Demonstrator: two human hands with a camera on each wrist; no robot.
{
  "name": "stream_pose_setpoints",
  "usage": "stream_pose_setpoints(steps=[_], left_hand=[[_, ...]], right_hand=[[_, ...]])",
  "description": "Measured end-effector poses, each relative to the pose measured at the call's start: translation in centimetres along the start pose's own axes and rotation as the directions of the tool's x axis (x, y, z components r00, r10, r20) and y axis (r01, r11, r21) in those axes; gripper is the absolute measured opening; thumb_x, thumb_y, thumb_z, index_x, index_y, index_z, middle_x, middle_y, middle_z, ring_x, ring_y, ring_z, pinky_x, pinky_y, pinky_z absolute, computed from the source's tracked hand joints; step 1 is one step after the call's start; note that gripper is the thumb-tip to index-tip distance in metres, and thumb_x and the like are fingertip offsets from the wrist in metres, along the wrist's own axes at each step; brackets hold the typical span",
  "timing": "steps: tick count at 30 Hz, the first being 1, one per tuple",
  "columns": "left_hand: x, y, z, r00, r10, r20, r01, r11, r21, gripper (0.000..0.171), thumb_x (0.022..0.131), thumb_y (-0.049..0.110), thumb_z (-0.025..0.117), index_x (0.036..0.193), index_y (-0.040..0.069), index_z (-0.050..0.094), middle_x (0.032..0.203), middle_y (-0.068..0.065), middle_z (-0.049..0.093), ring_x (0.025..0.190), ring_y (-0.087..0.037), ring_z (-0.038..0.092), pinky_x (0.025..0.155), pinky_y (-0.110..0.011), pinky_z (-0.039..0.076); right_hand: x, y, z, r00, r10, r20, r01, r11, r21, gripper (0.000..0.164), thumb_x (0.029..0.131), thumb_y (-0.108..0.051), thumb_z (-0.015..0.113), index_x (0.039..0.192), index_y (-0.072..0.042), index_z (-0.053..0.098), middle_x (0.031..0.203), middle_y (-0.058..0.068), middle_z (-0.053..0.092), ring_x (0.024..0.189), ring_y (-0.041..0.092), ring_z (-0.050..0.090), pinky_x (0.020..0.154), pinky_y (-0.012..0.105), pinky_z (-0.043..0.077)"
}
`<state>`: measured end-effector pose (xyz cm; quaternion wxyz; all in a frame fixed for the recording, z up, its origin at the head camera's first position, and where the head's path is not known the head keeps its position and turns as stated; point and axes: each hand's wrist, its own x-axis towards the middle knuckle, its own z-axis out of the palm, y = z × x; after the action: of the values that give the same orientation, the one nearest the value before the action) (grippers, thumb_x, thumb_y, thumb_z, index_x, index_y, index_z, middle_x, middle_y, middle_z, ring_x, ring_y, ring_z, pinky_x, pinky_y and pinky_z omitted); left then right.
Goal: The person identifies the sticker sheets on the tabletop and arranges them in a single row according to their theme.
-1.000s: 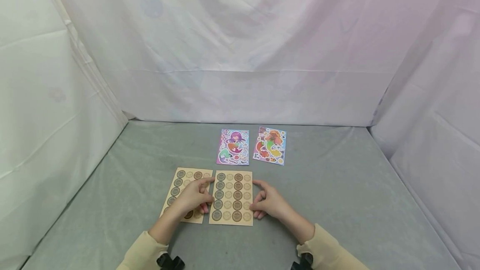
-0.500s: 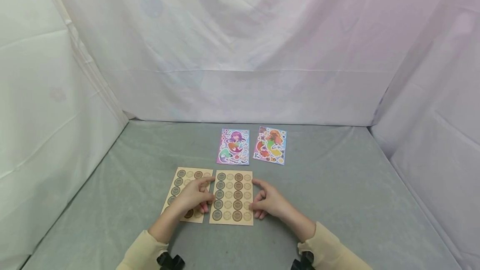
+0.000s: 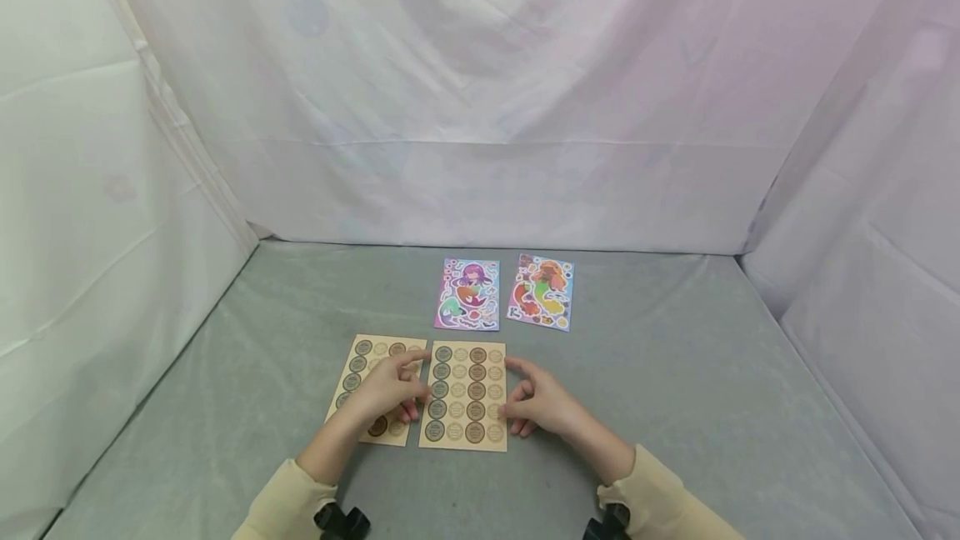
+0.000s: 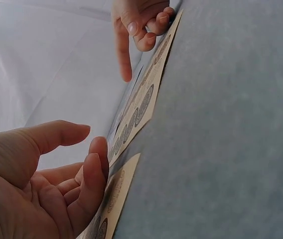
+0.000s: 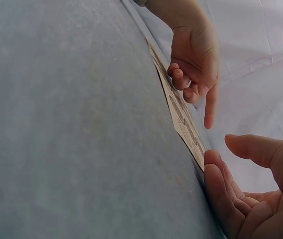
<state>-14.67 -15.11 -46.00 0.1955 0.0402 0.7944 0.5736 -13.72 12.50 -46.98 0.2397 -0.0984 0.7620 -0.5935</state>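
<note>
Two tan sheets of round stickers lie flat side by side on the grey cloth in the head view. My left hand (image 3: 386,390) is over the left sticker sheet (image 3: 360,369) and hides part of it. Its index fingertip and thumb reach the left edge of the right sticker sheet (image 3: 467,398). On the opposite edge, my right hand (image 3: 543,402) has its index finger near the upper corner and its thumb lower down. In the left wrist view, the left hand (image 4: 47,184) has thumb and index finger apart. The right hand (image 5: 256,194) shows a similar gap in the right wrist view.
Behind the tan sheets lie two colourful mermaid sticker sheets, a pink-purple one (image 3: 467,294) and a blue-edged one (image 3: 541,292). Grey cloth (image 3: 675,390) covers the table. White fabric walls (image 3: 480,190) stand at the back and both sides.
</note>
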Motion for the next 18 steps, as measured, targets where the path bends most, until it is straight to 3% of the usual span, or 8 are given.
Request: stream_pose_setpoints(steps=[10,18], left_hand=[[0.1,0.5,-0.3,1.000,0.009,-0.006,-0.009,1.000,-0.012,0.064,0.083,0.004,0.068,0.142,0.002,0.042,0.069,-0.014,0.062,0.048,-0.021,0.059,0.043,-0.035,0.052],[0.4,1.2,-0.5,1.000,0.005,-0.011,-0.005,1.000,0.002,0.064,0.084,0.006,0.068,0.142,0.003,0.043,0.072,-0.015,0.063,0.051,-0.021,0.060,0.043,-0.030,0.048]], right_hand=[[0.1,-0.5,-0.4,1.000,-0.019,-0.014,0.019,0.999,-0.031,0.081,0.081,-0.006,0.074,0.147,0.002,0.026,0.076,0.011,0.066,0.053,0.020,0.061,0.048,0.034,0.053],[0.1,-0.7,-0.8,0.999,-0.037,-0.020,0.036,0.998,-0.053,0.081,0.082,-0.009,0.074,0.147,0.001,0.027,0.077,0.010,0.067,0.055,0.023,0.062,0.050,0.037,0.054]])
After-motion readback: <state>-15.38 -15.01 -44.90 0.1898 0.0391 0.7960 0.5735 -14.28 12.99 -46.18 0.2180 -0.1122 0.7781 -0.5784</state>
